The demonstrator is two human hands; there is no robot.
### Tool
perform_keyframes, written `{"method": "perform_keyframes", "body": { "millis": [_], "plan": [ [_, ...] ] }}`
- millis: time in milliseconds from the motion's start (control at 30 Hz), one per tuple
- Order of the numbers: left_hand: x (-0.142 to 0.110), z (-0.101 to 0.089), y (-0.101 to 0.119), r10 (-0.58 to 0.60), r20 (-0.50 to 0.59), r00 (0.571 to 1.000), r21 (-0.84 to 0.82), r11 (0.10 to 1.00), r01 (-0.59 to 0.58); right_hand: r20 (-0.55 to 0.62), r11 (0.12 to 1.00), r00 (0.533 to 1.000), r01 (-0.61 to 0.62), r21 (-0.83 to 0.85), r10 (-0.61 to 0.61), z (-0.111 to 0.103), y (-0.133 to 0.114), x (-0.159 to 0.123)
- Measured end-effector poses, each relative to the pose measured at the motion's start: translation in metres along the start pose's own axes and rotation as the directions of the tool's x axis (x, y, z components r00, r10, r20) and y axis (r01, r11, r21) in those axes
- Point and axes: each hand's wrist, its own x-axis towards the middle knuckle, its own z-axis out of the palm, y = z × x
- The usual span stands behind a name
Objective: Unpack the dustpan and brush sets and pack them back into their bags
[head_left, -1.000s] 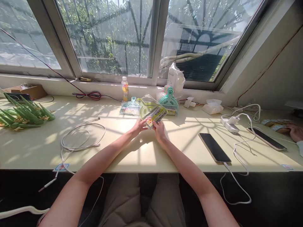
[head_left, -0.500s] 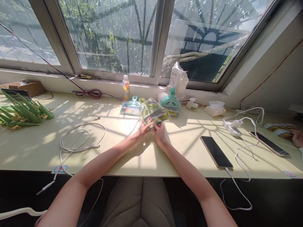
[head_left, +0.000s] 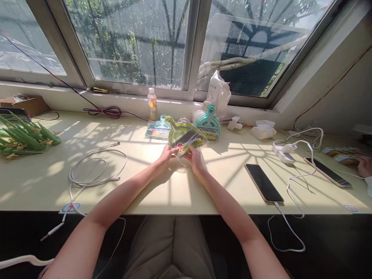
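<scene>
Between both hands I hold a green dustpan-and-brush set [head_left: 186, 135] in a clear plastic wrapper, tilted with its handle up and to the left. My left hand [head_left: 167, 153] grips its lower left edge. The lower right part is pinched by my right hand [head_left: 195, 157]. Loose wrapper hangs below, between the hands. Behind it to the left lies a light blue dustpan set [head_left: 159, 128], also wrapped. Several wrapped dustpan sets [head_left: 208, 123], the front one teal, stand stacked at the back right.
A drink bottle [head_left: 152, 104] and a white tissue pack [head_left: 217, 93] stand by the window. White cable [head_left: 95, 166] lies coiled at left, near green plant-like stems [head_left: 29, 135]. At right are a phone [head_left: 264, 183], a power strip [head_left: 284, 154] and another person's hand [head_left: 364, 167].
The green dustpan set has turned slightly, its handle swinging left and its label facing me more. Both hands still hold it. The whole view has shifted slightly.
</scene>
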Motion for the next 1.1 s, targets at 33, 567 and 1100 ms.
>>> {"method": "perform_keyframes", "body": {
  "millis": [33,567,1100],
  "plan": [
    [0.000,-0.001,0.002,-0.007,0.016,1.000,0.012,1.000,0.007,-0.029,1.000,0.999,-0.014,-0.004,0.014,-0.006,-0.002,0.006],
    [0.008,-0.023,0.007,-0.079,0.125,0.989,0.079,0.994,0.069,-0.100,0.997,0.995,0.029,0.075,-0.021,-0.037,-0.010,0.031],
    [-0.003,-0.014,0.020,-0.085,0.171,0.982,0.110,0.992,0.067,-0.085,0.996,0.996,0.022,0.087,-0.014,-0.033,-0.012,0.024]
  ]
}}
